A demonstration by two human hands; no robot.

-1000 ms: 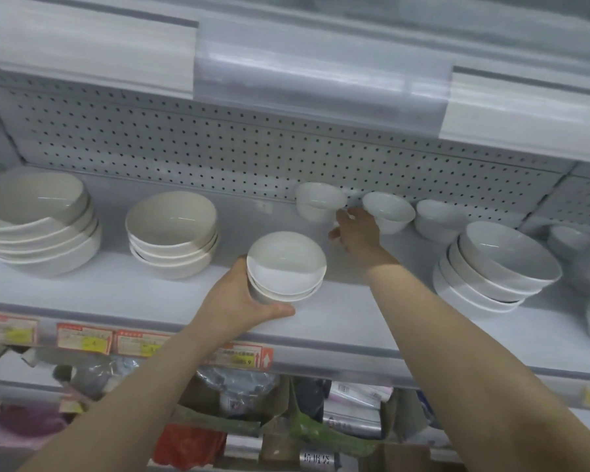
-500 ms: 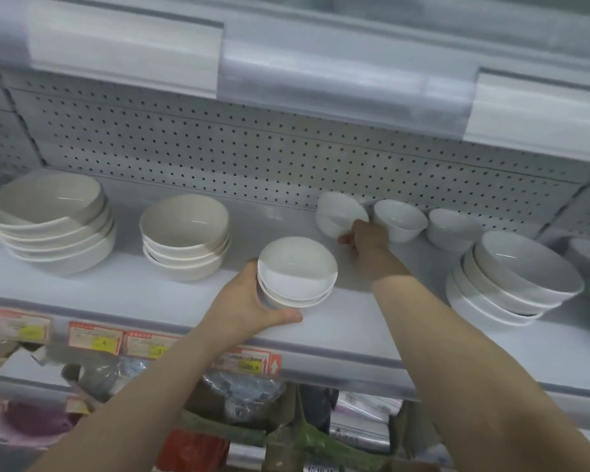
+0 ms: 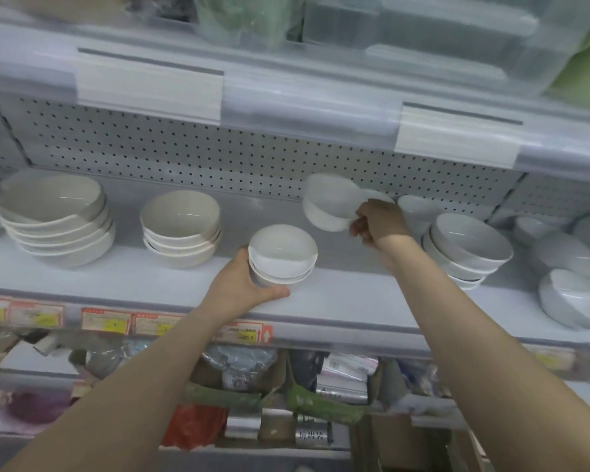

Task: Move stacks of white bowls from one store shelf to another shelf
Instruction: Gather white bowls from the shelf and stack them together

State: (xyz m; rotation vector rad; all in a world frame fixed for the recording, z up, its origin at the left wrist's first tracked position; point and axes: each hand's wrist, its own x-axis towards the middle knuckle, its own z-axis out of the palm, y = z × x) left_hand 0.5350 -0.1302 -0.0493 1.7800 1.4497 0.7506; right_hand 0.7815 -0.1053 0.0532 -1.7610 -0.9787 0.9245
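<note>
Left hand [image 3: 242,287] cups a short stack of white bowls [image 3: 281,255] near the shelf [image 3: 157,277] front edge, fingers wrapped round its side, prob. to steady it. Right hand [image 3: 377,223] pinches one small bowl [image 3: 324,206] by the rim, tilted, lifted near the back edge. Bowls empty.

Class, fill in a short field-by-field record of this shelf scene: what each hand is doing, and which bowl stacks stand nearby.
left hand: grips small stack of white bowls at shelf front
right hand: holds single white bowl, tilted, lifted off shelf
shelf: grey, pegboard behind
cream stack: left of the held stack
large stack: far left
</note>
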